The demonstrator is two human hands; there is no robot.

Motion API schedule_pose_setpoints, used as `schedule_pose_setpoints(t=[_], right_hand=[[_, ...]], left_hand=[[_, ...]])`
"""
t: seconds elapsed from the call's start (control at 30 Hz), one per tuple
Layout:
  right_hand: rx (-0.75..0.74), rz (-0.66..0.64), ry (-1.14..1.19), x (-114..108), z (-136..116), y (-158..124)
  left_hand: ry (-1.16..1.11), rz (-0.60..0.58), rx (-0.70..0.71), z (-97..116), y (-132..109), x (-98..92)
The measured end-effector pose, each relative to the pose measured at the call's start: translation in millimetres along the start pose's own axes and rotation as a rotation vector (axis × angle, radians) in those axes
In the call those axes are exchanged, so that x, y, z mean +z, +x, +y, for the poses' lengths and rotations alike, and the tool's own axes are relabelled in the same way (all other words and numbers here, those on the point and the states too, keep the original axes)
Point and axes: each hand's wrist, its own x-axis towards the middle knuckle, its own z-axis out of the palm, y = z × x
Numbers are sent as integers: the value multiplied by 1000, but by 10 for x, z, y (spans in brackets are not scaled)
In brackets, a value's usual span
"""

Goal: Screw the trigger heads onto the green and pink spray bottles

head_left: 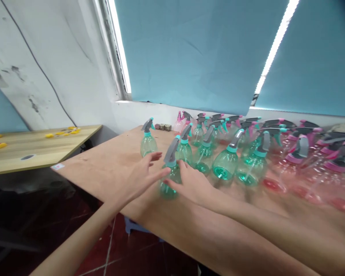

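A teal spray bottle [170, 180] with a grey trigger head stands near the front edge of the brown table [109, 165]. My left hand [142, 174] reaches to its left side, fingers stretched out and touching the bottle. My right hand [191, 182] rests against its right side, fingers spread along the base. Neither hand is wrapped round it. Behind it stand several more teal bottles [225, 163], one alone at the left [148, 142].
Many pink spray bottles [304, 161] crowd the table's right half, blurred. A second wooden table [31, 147] with yellow parts stands at the left across a gap. Blue blinds [195, 50] cover the window behind. Dark red floor lies below the table edge.
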Motion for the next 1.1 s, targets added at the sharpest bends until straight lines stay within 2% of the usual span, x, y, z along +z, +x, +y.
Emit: schedule_pose_setpoints(t=[0.13,0.27,0.37,0.5,0.57,0.67,0.77,0.87,1.1], right_hand=[[-22,16,-117,-167,201,-463],[-94,51,-169,-299,473,-823],[-129,138,-169,-389,694,-1036],[-137,222,-158,-556,1013,-1263],[-155,193,-129,-657,1208,-1362],[-183,73,-58,-798,1564,-1508],[-118,23,-43,-899,1922,-1632],[-18,-26,-70,-946,2157,-1701],[36,-57,-55,-870,2247,-1714]], left_hand=[[-165,-134,89,390,-82,382],[-196,-142,126,740,-57,782],[-217,-158,196,983,-37,1061],[-213,-198,316,1194,5,1443],[-269,-220,353,1247,53,1635],[-372,-245,392,1304,160,1880],[-403,-263,409,1360,283,2039],[-416,-303,397,1406,393,2127],[-439,-397,366,1477,515,2188]])
